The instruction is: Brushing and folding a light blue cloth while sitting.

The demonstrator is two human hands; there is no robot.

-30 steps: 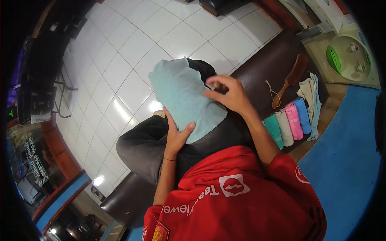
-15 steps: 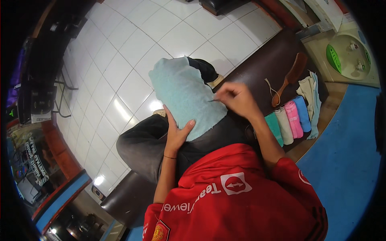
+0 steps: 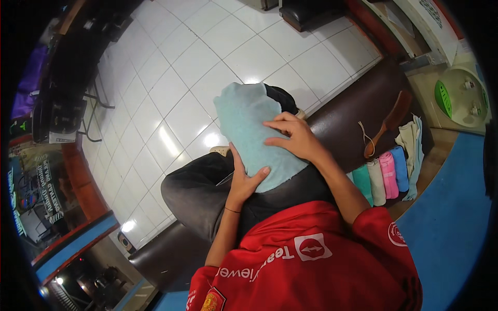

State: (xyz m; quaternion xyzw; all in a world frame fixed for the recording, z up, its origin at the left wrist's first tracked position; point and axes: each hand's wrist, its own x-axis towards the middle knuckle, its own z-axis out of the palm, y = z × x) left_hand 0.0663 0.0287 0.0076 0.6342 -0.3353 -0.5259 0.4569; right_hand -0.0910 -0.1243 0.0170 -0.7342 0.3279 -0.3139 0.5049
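Observation:
A light blue cloth (image 3: pixel 244 111) with ragged edges lies draped over my raised leg in dark trousers (image 3: pixel 196 191). At its lower left edge, my left hand (image 3: pixel 246 180) holds the cloth against the leg, thumb on top and fingers along the side. My right hand (image 3: pixel 296 137) rests on the right part of the cloth. Its thumb and index finger are apart, and nothing shows between them. The curled fingers of that hand are partly hidden.
I sit on a dark brown padded bench (image 3: pixel 358 111). To my right lie a wooden brush (image 3: pixel 385 127) with a cord loop, rolled cloths in green (image 3: pixel 363 185), pink (image 3: pixel 387 173) and blue (image 3: pixel 399 160), and some loose cloths (image 3: pixel 411 150). White floor tiles (image 3: pixel 181 67) lie ahead.
My right hand has moved from the cloth's right edge onto the cloth, and its pinch on a thin dark thing has loosened; that thing no longer shows. My left hand keeps its place. The view has shifted.

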